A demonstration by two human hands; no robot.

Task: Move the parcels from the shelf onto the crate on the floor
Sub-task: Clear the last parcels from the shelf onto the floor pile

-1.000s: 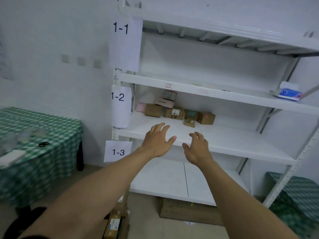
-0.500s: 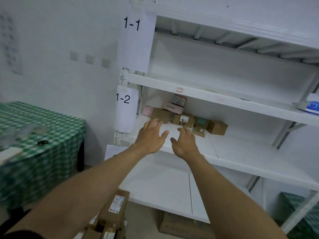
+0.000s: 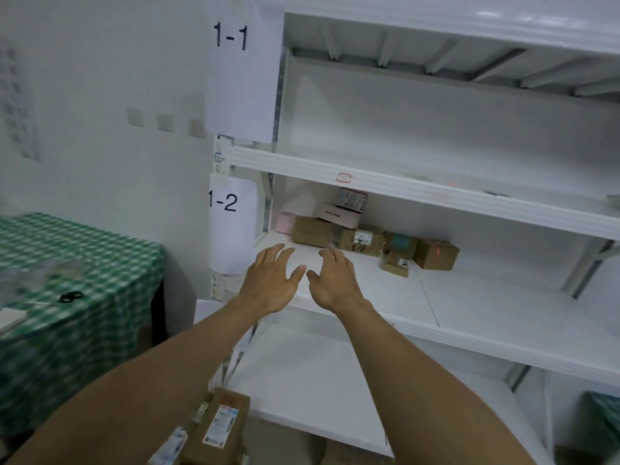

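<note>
**Room.** White metal shelving unit (image 3: 446,203) stands against a pale wall (image 3: 100,78). Paper tags "1-1" (image 3: 240,62) and "1-2" (image 3: 231,226) hang on its L upright. Three square wall plates (image 3: 166,121) sit in a row L of the tags. Further L is a table under a green-and-white checked cloth (image 3: 84,263), w/ a small black object (image 3: 70,297) on it, too blurred to name. More green checked fabric (image 3: 600,421) shows at bottom R.

**Surface.** The 1-2 shelf board (image 3: 486,303) is white, w/ one seam running front to back.

**Parcels.** They cluster at the board's back-L corner, well behind the front rim. L to R:
- pink box (image 3: 285,223) by the upright
- plain brown carton (image 3: 310,231) touching the pink box
- flat pink-and-white box (image 3: 337,214) lying on that carton, w/ a small printed box (image 3: 351,199) on top
- labelled carton (image 3: 362,241)
- teal-topped carton (image 3: 401,243)
- angled brown carton (image 3: 436,254) at the R end
- small labelled carton (image 3: 395,265) just in front of the teal-topped one

**Hands.** L hand (image 3: 270,280) and R hand (image 3: 332,280) are palm-down over the board's front-L part. Fingers are straight and spread, grasping nothing. Thumbs are near each other but apart. R fingertips lie near the plain brown carton; contact can't be told, nor whether the palms rest on the board.

**Below.** The lowest board (image 3: 318,374) is white, w/ flat cardboard (image 3: 285,441) under it. Labelled brown parcels (image 3: 221,427) show at the bottom edge, under the L forearm; their support is out of view.
</note>
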